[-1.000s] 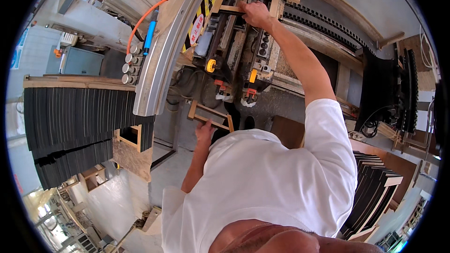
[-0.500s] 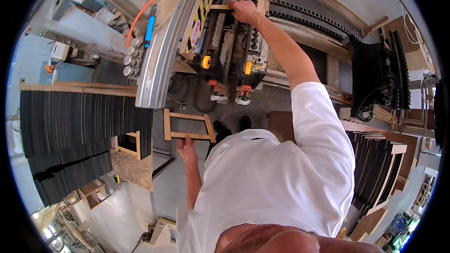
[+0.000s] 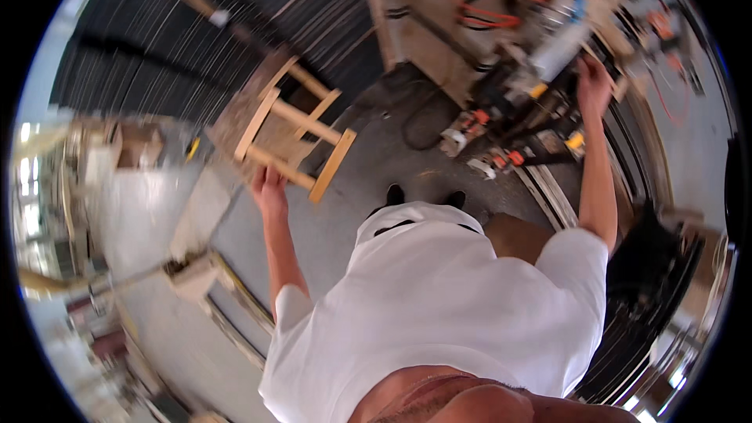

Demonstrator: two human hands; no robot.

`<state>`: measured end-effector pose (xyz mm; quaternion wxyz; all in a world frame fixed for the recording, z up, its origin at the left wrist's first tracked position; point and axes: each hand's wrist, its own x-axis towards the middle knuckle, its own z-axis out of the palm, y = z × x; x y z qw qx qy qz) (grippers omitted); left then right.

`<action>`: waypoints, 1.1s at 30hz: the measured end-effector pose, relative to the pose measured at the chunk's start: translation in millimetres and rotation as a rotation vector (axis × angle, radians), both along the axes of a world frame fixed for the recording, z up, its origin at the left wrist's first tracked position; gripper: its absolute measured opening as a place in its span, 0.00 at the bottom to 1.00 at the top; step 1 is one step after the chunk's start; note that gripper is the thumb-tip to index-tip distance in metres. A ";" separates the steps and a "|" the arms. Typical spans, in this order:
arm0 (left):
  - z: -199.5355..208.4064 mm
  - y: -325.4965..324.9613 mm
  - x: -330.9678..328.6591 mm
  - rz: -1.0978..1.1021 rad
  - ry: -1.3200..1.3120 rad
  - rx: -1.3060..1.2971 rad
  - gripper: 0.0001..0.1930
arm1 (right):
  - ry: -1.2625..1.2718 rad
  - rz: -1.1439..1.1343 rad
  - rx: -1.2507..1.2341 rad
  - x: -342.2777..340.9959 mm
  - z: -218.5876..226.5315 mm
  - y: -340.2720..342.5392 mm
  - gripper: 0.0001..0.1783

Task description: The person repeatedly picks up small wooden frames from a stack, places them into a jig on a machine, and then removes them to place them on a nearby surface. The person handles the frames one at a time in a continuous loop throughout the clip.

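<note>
Out to my left, a pale wooden frame (image 3: 332, 166) with two side pieces and two crossbars is gripped by my left hand (image 3: 270, 189), which is closed at its lower crossbar. Partly behind it, a second pale wooden frame (image 3: 315, 82) rests against a brown board by the dark stacks. On the right, with the arm stretched out, my right hand (image 3: 594, 88) is at the machine (image 3: 548, 145), beside some pale wood in it. Motion blur hides what its fingers do.
Tall stacks of dark panels (image 3: 157, 70) fill the upper left. The machine's orange and yellow clamp parts jut toward my feet. A brown board (image 3: 517, 236) lies by my right side, with black machinery (image 3: 642, 258) beyond. Wooden rails (image 3: 239, 298) lie on the floor at lower left.
My view has swung left, so the stacks and machine appear turned. The held frame has moved out toward the second frame. My right hand still reaches to the machine.
</note>
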<state>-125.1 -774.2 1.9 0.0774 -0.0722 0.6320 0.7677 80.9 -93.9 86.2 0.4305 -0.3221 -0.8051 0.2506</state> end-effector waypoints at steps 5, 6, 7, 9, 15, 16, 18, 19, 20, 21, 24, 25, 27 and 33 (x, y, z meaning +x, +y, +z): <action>-27.1 -47.2 -84.2 0.056 -0.065 0.086 0.14 | 0.022 0.262 -0.236 -9.1 -27.3 -138.5 0.06; -36.4 -54.7 -103.7 0.033 -0.074 0.091 0.15 | 0.015 0.309 -0.293 -13.5 -29.5 -169.4 0.06; -44.1 -55.0 -123.2 0.002 -0.086 0.096 0.15 | 0.007 0.346 -0.350 -16.7 -33.3 -193.8 0.06; -56.0 -42.0 -156.6 -0.011 -0.142 0.051 0.15 | -0.047 0.367 -0.400 -13.7 -58.3 -219.9 0.07; -95.9 20.3 -214.2 0.032 -0.269 -0.381 0.13 | -0.416 0.351 -0.469 28.6 -114.1 -256.2 0.09; -102.2 27.4 -217.0 0.025 -0.285 -0.464 0.13 | -0.474 0.316 -0.468 36.3 -114.2 -258.4 0.09; -114.3 33.8 -216.3 -0.031 -0.017 -0.841 0.15 | -0.589 0.240 -0.481 47.1 -107.1 -274.0 0.09; -119.2 34.4 -214.9 -0.055 0.125 -1.022 0.17 | -0.583 0.238 -0.497 56.1 -114.5 -271.9 0.08; -119.0 39.6 -217.1 -0.050 0.119 -1.139 0.23 | -0.570 0.227 -0.520 62.7 -119.5 -274.3 0.08; -120.1 40.7 -212.2 -0.041 0.187 -1.221 0.24 | -0.556 0.218 -0.541 69.7 -123.6 -275.9 0.08; -105.7 46.8 -175.8 -0.073 0.459 -1.304 0.26 | -0.559 0.202 -0.474 93.0 -129.7 -282.4 0.09; -88.0 58.8 -157.8 -0.127 0.576 -1.205 0.25 | -0.536 0.157 -0.467 106.4 -129.0 -283.1 0.09; -55.4 90.2 -111.7 -0.212 0.565 -0.924 0.23 | -0.582 0.118 -0.394 118.1 -116.3 -278.7 0.10; -79.2 180.7 48.0 -0.778 0.456 -0.630 0.16 | -0.629 -0.003 -0.067 158.5 29.2 -267.9 0.15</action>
